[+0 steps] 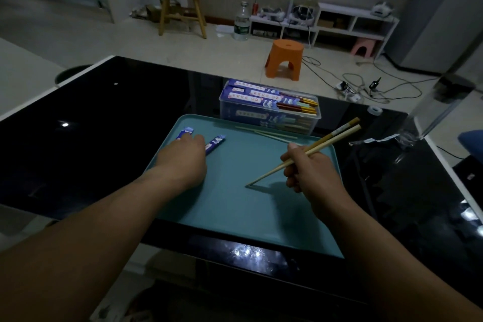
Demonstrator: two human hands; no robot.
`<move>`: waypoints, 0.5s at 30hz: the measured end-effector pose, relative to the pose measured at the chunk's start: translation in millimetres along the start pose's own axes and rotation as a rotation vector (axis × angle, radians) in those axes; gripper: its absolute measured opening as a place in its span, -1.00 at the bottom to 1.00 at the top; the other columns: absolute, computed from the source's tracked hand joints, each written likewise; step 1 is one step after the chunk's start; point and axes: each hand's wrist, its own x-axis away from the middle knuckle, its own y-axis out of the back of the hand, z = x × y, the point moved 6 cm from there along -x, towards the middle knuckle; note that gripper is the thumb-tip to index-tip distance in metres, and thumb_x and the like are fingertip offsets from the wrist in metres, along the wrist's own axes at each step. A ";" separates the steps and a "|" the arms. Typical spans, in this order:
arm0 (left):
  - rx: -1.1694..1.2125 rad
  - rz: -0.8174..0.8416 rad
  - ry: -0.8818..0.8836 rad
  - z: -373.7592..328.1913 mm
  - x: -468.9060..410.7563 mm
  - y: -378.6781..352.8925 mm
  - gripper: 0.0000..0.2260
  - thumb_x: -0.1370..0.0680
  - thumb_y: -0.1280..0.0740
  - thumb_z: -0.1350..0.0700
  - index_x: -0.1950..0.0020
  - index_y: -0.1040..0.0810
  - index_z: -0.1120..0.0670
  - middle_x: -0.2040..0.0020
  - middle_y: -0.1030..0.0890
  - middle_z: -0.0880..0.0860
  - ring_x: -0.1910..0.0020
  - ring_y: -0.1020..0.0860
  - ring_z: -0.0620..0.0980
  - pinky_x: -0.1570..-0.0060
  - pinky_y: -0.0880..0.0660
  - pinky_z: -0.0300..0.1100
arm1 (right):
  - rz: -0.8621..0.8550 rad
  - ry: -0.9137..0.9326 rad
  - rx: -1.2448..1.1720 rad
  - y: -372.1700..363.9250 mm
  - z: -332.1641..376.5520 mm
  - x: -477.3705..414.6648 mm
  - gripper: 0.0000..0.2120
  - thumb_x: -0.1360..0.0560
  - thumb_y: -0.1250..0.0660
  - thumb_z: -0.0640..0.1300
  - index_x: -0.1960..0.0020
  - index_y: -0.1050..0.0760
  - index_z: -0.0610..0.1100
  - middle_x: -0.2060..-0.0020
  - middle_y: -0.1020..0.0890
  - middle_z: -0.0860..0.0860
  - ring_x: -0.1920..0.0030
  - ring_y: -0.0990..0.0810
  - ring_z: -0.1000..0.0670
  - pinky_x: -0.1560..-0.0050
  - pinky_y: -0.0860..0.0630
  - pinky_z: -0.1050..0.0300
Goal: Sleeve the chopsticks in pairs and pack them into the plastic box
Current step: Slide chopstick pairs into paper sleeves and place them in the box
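I am holding the seemingly light, stiff, slippery pair of chopsticks (326,144) mid-shaft in my right grip (311,172), tips touching the tray (235,212), while my left grip (183,157) is lying over a flimsy paper sleeve (185,133), and I cannot tell whether it is pinching it.

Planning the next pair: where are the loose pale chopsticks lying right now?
Head view: the loose pale chopsticks lie at the far edge of the teal tray, right of centre, beside the clear plastic box.

Left arm extended forward, left hand (183,155) palm down, fingers hidden past knuckles | right forearm angled inward, right hand (311,172) fingers curled, gripping chopstick pair (337,138)
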 end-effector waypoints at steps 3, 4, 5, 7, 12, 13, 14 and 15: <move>0.049 -0.029 0.050 10.7 -3.9 5.2 -0.79 -0.57 -0.25 0.06 -0.18 -0.41 0.07 -0.26 -0.53 0.10 -0.10 -0.57 0.19 0.08 -0.44 -0.03 | 0.004 0.008 0.009 1.5 -0.9 0.5 -0.64 -0.69 -0.24 0.07 0.03 -0.65 -0.16 0.36 -0.61 -0.03 0.37 -0.54 0.02 0.35 -0.44 0.14; 0.061 -0.049 0.060 14.1 -4.8 7.2 -0.76 -0.56 -0.25 0.05 -0.20 -0.44 0.07 -0.24 -0.55 0.10 -0.08 -0.58 0.18 0.08 -0.46 -0.03 | 0.005 0.010 0.008 1.8 -1.4 0.3 -0.64 -0.69 -0.24 0.07 0.03 -0.65 -0.16 0.35 -0.61 -0.03 0.37 -0.54 0.02 0.35 -0.44 0.14; 0.078 -0.082 0.060 16.5 -5.7 9.5 -0.76 -0.56 -0.24 0.04 -0.20 -0.46 0.06 -0.18 -0.58 0.09 -0.03 -0.58 0.18 0.10 -0.47 -0.03 | 0.006 0.009 0.007 2.3 -1.7 0.4 -0.64 -0.69 -0.24 0.07 0.03 -0.65 -0.16 0.35 -0.61 -0.03 0.37 -0.54 0.02 0.35 -0.44 0.13; 0.134 -0.150 0.043 14.7 -6.7 16.4 -0.87 -0.58 -0.21 0.02 -0.04 -0.48 0.04 -0.03 -0.60 0.10 0.11 -0.55 0.17 0.18 -0.43 -0.04 | 0.010 0.004 0.005 2.8 -1.3 0.7 -0.64 -0.69 -0.24 0.07 0.03 -0.65 -0.16 0.34 -0.61 -0.03 0.35 -0.55 0.02 0.32 -0.45 0.11; 0.683 0.103 -0.015 -31.1 6.1 17.3 -0.97 -0.57 -0.28 0.15 0.04 -0.50 0.08 0.20 -0.70 0.03 0.32 -0.63 0.01 0.32 -0.46 -0.12 | 0.001 -0.003 0.011 4.8 -0.3 -2.2 -0.64 -0.69 -0.24 0.07 0.03 -0.65 -0.17 0.34 -0.61 -0.04 0.36 -0.55 0.01 0.33 -0.44 0.12; 0.796 0.191 -0.018 -40.8 12.3 14.1 -0.96 -0.56 -0.29 0.20 0.02 -0.51 0.10 0.22 -0.72 0.05 0.38 -0.63 -0.01 0.35 -0.48 -0.16 | 0.002 -0.003 0.012 4.8 0.1 -3.1 -0.64 -0.69 -0.24 0.07 0.04 -0.65 -0.17 0.35 -0.60 -0.04 0.37 -0.54 0.01 0.34 -0.44 0.13; 0.898 0.269 -0.028 -49.7 17.8 10.8 -0.92 -0.55 -0.30 0.25 -0.02 -0.52 0.13 0.20 -0.73 0.09 0.41 -0.61 -0.01 0.37 -0.48 -0.18 | 0.004 -0.001 0.014 5.3 0.2 -3.8 -0.64 -0.70 -0.24 0.07 0.04 -0.65 -0.17 0.35 -0.60 -0.04 0.38 -0.54 0.01 0.35 -0.43 0.13; 0.988 0.335 -0.042 -56.1 22.2 8.7 -0.88 -0.55 -0.30 0.29 -0.06 -0.52 0.14 0.17 -0.73 0.14 0.41 -0.59 0.01 0.38 -0.49 -0.19 | 0.008 0.002 0.016 6.0 0.3 -3.8 -0.64 -0.70 -0.24 0.06 0.04 -0.65 -0.17 0.36 -0.59 -0.03 0.39 -0.54 0.02 0.35 -0.43 0.14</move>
